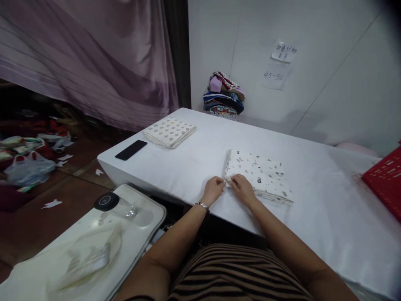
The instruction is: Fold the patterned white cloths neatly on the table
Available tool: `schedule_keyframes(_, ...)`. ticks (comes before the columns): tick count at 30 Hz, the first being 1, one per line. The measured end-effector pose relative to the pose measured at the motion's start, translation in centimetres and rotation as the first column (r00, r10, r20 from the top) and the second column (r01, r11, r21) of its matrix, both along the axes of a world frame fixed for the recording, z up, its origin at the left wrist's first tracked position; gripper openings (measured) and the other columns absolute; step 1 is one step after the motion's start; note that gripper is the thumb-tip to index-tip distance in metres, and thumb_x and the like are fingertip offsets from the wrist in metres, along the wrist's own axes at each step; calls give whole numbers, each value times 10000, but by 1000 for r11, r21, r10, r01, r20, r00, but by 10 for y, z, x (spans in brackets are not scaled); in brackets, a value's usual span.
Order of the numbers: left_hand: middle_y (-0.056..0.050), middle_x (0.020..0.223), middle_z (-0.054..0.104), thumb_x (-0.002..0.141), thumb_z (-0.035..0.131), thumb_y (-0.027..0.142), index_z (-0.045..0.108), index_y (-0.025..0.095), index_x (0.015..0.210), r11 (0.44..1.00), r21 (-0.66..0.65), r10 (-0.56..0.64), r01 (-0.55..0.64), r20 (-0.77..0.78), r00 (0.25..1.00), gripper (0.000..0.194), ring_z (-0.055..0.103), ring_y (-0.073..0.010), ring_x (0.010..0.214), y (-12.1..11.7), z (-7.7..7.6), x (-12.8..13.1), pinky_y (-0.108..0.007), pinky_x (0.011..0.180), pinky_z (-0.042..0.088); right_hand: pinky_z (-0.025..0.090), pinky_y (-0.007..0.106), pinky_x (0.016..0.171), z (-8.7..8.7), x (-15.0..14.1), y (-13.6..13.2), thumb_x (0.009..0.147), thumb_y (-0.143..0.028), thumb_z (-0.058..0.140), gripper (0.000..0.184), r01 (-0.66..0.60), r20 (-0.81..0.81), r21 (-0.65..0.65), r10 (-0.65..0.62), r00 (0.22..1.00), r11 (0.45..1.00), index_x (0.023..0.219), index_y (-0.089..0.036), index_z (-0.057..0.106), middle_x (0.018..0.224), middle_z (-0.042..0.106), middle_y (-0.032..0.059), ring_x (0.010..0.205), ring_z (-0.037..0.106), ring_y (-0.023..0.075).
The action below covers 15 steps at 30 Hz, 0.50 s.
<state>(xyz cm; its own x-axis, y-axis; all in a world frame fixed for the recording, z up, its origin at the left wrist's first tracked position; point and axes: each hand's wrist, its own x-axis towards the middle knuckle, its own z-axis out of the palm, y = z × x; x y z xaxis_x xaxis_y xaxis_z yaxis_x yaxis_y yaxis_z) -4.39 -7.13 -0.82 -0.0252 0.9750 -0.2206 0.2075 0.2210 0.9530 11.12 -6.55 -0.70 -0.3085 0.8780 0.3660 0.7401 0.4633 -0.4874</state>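
Note:
A folded white cloth with small dark prints (261,173) lies on the white table (200,154) in front of me. My left hand (214,189), with a bracelet at the wrist, and my right hand (242,189) meet at the cloth's near left corner. Both have their fingers curled and pinched on that corner's edge. A second folded cloth with a grey pattern (169,131) lies at the table's far left, away from both hands.
A black phone (130,149) lies near the table's left edge. A pile of coloured fabrics (224,96) sits in the far corner by the wall. A red crate (387,179) stands at the right. A white padded surface (94,242) with a round black object is at my lower left.

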Motion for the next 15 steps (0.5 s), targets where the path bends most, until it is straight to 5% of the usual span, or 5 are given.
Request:
schedule_keyframes(7, -14, 678, 632, 689, 699, 296, 591, 179, 684, 990, 130, -18, 61, -310, 951, 159, 582, -138, 665, 7, 1, 3, -229, 643, 413, 408, 300, 721, 4, 1, -2, 908, -267, 437, 152, 5, -26, 13, -4, 1000, 1000, 824, -211, 551, 831, 575, 45, 816, 516, 192)
schedule_keyframes(15, -12, 702, 650, 685, 683, 179, 618, 175, 698, 996, 75, -26, 47, -254, 967, 67, 585, -140, 712, 10, 0, 1, -233, 679, 414, 401, 332, 739, 6, 0, -6, 903, -204, 438, 151, -77, 261, 100, 48, 964, 992, 898, -193, 589, 889, 585, 82, 840, 504, 221)
